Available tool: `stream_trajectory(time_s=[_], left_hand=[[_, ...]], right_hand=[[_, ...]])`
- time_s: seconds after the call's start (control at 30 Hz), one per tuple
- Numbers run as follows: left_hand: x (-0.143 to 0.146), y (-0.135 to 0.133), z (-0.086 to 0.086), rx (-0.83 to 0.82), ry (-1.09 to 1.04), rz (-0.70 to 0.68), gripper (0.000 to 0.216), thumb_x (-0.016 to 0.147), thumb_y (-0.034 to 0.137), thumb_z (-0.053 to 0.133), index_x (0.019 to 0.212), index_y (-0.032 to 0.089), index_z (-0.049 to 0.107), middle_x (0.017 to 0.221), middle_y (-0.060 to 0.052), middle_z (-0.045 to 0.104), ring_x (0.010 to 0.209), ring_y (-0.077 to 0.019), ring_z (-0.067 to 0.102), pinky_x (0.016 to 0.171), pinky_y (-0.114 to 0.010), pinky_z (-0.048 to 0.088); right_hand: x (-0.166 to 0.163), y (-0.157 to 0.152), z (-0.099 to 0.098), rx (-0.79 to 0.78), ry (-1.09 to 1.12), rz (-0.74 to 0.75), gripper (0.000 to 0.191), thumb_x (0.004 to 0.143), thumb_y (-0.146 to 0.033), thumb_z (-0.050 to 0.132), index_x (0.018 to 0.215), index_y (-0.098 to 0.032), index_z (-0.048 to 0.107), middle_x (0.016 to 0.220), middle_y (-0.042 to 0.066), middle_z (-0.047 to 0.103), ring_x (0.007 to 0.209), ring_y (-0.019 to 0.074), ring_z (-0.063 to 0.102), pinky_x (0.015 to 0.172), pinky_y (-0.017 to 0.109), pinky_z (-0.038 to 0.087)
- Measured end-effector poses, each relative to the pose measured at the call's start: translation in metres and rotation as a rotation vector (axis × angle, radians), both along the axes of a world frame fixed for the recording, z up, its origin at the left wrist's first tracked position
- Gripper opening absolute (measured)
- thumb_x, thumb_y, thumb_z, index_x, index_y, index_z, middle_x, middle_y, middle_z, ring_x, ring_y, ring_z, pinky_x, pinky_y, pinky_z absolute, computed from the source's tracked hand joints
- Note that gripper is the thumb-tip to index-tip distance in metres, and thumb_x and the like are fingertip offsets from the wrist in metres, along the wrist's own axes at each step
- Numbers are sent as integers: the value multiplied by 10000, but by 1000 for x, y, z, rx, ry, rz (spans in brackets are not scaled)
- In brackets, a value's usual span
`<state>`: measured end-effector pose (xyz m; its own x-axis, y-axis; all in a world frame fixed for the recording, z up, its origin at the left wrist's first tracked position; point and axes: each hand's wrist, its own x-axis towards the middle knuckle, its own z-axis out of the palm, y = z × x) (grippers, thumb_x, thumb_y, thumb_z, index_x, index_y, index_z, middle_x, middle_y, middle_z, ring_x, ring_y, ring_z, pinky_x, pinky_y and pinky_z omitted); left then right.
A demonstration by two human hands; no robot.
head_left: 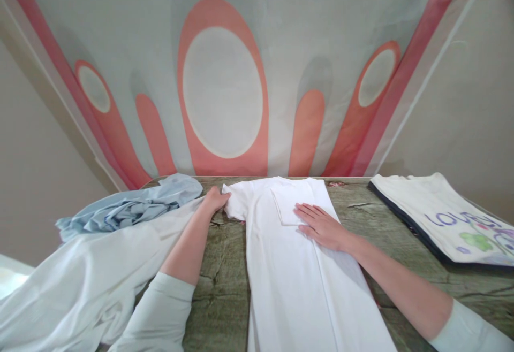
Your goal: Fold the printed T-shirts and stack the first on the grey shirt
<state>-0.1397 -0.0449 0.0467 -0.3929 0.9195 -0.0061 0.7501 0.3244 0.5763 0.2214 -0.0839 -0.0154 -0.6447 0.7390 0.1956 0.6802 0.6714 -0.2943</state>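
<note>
A white T-shirt [297,282] lies lengthwise down the middle of a worn wooden table [385,218], its right side folded in so one sleeve rests on the chest. My left hand [215,199] is closed on the shirt's left sleeve at the table's far edge. My right hand [321,226] lies flat with fingers stretched out, pressing on the folded-in sleeve near the collar.
A heap of pale blue and white garments [104,245] covers the table's left part and hangs over its edge. At the right lies a stack of folded clothes [445,215] topped by a white shirt with a purple and green print. A red-and-grey patterned cloth [225,90] hangs behind.
</note>
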Motion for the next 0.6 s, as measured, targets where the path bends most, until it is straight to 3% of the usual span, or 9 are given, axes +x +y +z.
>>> stream_trajectory(time_s=[0.1,0.2,0.4,0.6], left_hand=[[-1,1,-3,-19,-205,27,256,678,287,683,851,117,601,738,-100,670,814,-263,645,620,-263,478],[4,2,-6,-44,-409,19,187,685,256,694,767,115,603,656,-76,659,663,-206,643,536,-240,480],[18,-1,-7,-64,-723,-37,153,657,216,728,717,129,617,686,-79,682,631,-194,645,523,-252,501],[38,5,-9,54,-939,-95,175,641,127,712,786,132,615,698,-50,689,648,-184,656,575,-255,521]], right_hand=[[0,3,0,-8,-9,-4,549,905,-512,325,1399,-273,300,1457,34,280,1342,222,225,1090,451,188],[0,4,2,-12,-31,-1,559,908,-517,308,1404,-260,291,1461,37,270,1346,217,213,1092,446,184],[0,4,1,1,-12,0,546,907,-503,329,1401,-274,296,1457,32,284,1341,218,228,1091,444,191],[0,3,3,2,-14,3,544,910,-499,326,1402,-272,292,1461,35,271,1341,221,228,1090,451,189]])
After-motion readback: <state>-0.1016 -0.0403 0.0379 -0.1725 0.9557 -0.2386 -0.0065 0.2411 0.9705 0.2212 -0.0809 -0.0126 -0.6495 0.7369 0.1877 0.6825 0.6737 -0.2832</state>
